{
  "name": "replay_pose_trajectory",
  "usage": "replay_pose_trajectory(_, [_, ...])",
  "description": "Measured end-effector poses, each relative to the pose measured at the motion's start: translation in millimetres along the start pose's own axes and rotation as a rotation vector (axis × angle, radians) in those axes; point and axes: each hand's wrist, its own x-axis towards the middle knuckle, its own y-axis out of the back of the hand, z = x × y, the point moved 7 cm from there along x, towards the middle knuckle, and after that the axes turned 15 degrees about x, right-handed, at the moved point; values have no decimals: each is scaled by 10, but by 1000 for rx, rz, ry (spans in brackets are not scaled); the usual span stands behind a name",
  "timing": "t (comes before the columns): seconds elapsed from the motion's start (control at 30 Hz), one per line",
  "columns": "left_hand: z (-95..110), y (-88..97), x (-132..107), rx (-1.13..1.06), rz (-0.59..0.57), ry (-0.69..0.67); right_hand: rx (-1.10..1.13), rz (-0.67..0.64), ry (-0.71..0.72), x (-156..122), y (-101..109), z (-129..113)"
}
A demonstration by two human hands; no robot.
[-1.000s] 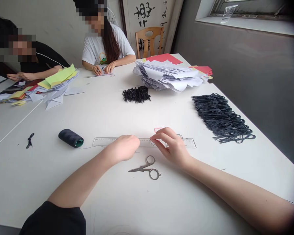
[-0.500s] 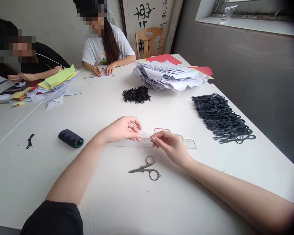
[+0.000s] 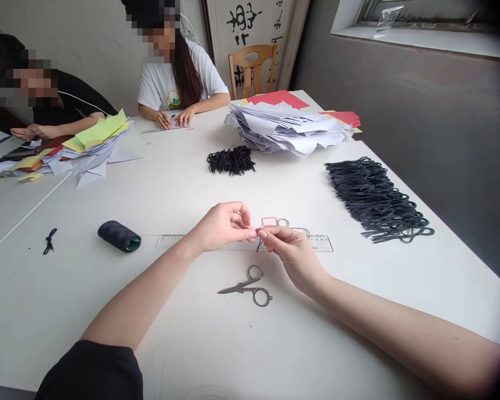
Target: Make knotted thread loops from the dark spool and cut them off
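Note:
Over a clear ruler (image 3: 321, 243), my right hand (image 3: 286, 244) pinches a dark cord (image 3: 303, 229), whose loops stick out behind the fingers and whose end hangs below them. The thumb and fingertips of my left hand (image 3: 229, 226) are closed at the same spot, meeting the right fingertips; the thread between them is too fine to make out clearly. A spool of dark thread (image 3: 119, 236) lies on its side left of my left hand, with a thin strand running toward the ruler. Open metal scissors (image 3: 248, 286) lie in front of both hands.
A row of looped dark cords (image 3: 377, 200) lies at the right, a smaller black bundle (image 3: 231, 161) farther back. Behind stands a stack of white papers (image 3: 289, 128). A small knotted cord (image 3: 50, 241) is at the left. Two people sit across the table, beside more papers (image 3: 95, 136).
My left hand has moved right, and its fingertips have come together with those of my right hand. My right hand has stayed nearly in place, still pinching the cord.

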Motion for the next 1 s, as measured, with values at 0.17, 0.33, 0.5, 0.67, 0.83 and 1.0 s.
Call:
replay_pose_trajectory(0.17, [8,-29,6,42,23,-27,46,9,-27,0,-4,27])
replay_pose_trajectory(0.33, [15,-17,12,111,50,-41,103,9,-56,-8,-8,34])
replay_pose_trajectory(0.5, [8,-31,16,115,52,-41,98,11,-62,-6,-13,27])
replay_pose_trajectory(0.67, [-1,-46,14,157,88,-21,74,36,-48,15,15,33])
replay_pose_trajectory(0.83, [43,-57,-7,219,136,-33,-27,64,27,25,56,-11])
replay_pose_trajectory(1.0, [131,-42,-48,340,218,-66,-156,27,137,31,42,-88])
